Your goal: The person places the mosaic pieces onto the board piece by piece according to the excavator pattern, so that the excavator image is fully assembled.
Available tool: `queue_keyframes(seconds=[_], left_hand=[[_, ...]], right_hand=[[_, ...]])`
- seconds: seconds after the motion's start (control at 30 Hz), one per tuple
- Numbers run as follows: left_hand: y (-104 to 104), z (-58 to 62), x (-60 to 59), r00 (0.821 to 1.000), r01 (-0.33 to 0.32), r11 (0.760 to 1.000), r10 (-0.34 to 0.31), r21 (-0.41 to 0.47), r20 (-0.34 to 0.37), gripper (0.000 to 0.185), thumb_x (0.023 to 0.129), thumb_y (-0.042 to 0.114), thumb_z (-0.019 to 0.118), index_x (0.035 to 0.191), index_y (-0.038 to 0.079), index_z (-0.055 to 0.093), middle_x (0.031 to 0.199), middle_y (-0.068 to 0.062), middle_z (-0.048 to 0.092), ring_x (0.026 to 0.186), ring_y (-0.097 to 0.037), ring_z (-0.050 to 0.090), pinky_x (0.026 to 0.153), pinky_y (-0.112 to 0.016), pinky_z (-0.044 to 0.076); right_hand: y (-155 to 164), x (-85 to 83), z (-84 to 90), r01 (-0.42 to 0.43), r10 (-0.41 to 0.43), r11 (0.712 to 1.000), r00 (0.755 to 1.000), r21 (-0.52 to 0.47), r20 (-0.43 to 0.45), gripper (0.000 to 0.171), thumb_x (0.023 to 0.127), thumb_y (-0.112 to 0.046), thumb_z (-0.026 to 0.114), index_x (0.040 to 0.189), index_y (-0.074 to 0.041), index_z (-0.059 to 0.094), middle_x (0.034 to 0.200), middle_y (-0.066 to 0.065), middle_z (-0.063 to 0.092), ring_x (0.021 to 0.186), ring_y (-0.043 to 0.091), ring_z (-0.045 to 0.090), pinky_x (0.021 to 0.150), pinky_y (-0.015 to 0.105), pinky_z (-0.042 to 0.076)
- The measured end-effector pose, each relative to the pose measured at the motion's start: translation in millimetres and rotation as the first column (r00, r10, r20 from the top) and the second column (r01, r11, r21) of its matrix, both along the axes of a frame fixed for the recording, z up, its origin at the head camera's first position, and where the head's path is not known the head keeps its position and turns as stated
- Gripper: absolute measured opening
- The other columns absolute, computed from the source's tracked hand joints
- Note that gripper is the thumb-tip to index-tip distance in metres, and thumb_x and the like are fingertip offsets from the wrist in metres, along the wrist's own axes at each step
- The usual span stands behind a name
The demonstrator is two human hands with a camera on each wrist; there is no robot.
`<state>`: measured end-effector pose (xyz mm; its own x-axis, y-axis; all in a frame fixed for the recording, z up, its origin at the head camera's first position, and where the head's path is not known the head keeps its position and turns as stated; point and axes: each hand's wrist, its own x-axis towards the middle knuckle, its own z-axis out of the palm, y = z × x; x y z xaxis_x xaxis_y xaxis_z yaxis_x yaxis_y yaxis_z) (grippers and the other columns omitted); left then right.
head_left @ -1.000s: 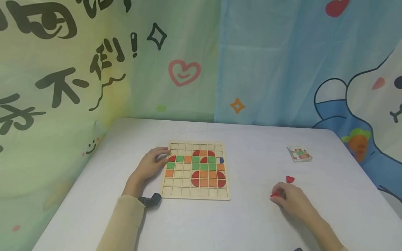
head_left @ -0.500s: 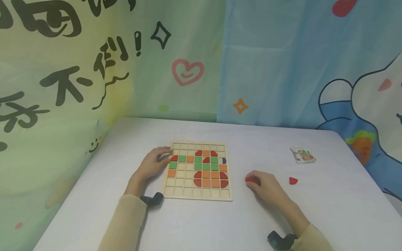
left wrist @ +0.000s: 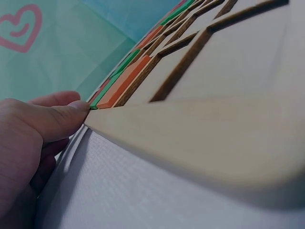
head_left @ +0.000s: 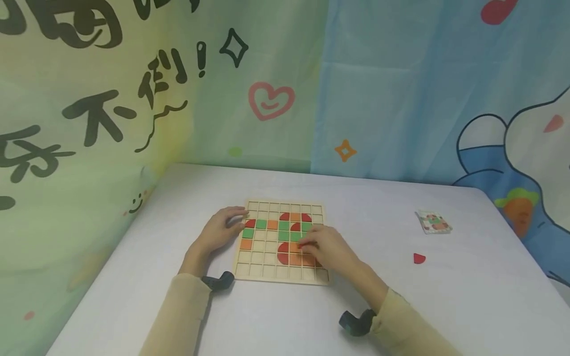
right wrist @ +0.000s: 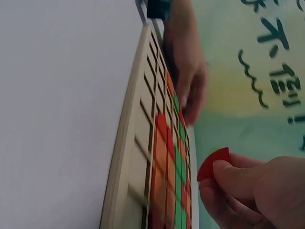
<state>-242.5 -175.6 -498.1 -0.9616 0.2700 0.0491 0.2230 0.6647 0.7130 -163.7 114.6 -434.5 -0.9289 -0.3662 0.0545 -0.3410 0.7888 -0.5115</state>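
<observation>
A wooden grid board (head_left: 262, 272) lies on the table, holding green and orange square tiles and red rounded ones. My left hand (head_left: 218, 230) rests at its left edge, and the left wrist view has the thumb (left wrist: 66, 119) touching that edge beside an orange tile (left wrist: 125, 81). Over the board's right half, my right hand (head_left: 334, 249) pinches a red quarter-circle tile (right wrist: 214, 164) between thumb and fingers. In the right wrist view the tile is raised clear of the board. That hand covers some right-side cells in the head view.
One loose red tile (head_left: 419, 258) lies on the white table (head_left: 378, 212) to the right. Behind it sits a small stack of picture cards (head_left: 434, 222). A printed curtain (head_left: 378, 99) hangs along the table's back and left side.
My right hand has carried the red tile leftward from the right of the table to over the board. The left hand stays at the board's edge. The head view has shifted slightly.
</observation>
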Motion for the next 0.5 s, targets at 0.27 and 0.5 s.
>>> queue_keyframes(seconds=[0.27, 0.5], left_hand=[[1, 1.3, 0.4, 1.000, -0.005, 1.000, 0.005, -0.001, -0.001, 0.041, 0.089, 0.024, 0.065, 0.129, 0.019, 0.059, 0.144, -0.005, 0.048, 0.140, -0.031, 0.034, 0.117, -0.054, 0.023], [-1, -1.4, -1.8, 1.000, 0.014, 1.000, -0.014, 0.004, -0.026, 0.040, 0.089, 0.024, 0.065, 0.128, 0.019, 0.059, 0.143, -0.006, 0.049, 0.139, -0.032, 0.035, 0.116, -0.055, 0.024]], right_hand=[[-61, -6.5, -11.5, -0.060, 0.067, 0.996, 0.993, -0.070, 0.099, 0.016, 0.088, -0.022, 0.067, 0.104, -0.020, 0.070, 0.088, -0.009, 0.069, 0.079, 0.007, 0.059, 0.073, 0.021, 0.052], [-89, -16.1, -25.2, -0.063, 0.075, 0.990, 0.993, -0.126, 0.092, 0.012, 0.088, -0.024, 0.067, 0.097, -0.020, 0.073, 0.089, -0.010, 0.072, 0.082, 0.005, 0.062, 0.073, 0.020, 0.051]])
